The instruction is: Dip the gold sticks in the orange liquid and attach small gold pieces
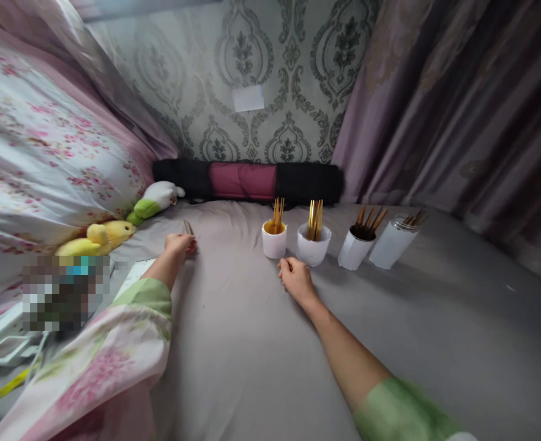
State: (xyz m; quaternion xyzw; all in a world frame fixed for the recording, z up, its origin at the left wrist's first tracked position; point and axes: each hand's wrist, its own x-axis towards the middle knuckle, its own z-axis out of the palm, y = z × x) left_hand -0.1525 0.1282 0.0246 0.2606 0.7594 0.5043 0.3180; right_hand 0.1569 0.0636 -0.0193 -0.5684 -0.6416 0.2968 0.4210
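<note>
My left hand [179, 245] rests on the grey sheet at the left, its fingers closed on a thin metal piece [188, 227] that sticks up from it. My right hand [296, 278] lies on the sheet with its fingers curled, just in front of two white cups. The left cup [274, 241] has a yellow inside and holds wooden sticks. The cup beside it [313, 246] also holds sticks. Further right stand a dark-lined white cup [354, 248] and a clear jar [392, 242], both leaning and holding sticks.
A black and magenta bolster [247, 180] lies against the patterned wall. Yellow [98, 237] and green-white [156, 200] plush toys sit by the floral bedding at left. Papers [135, 275] lie near my left arm. Purple curtains [458, 104] hang at right.
</note>
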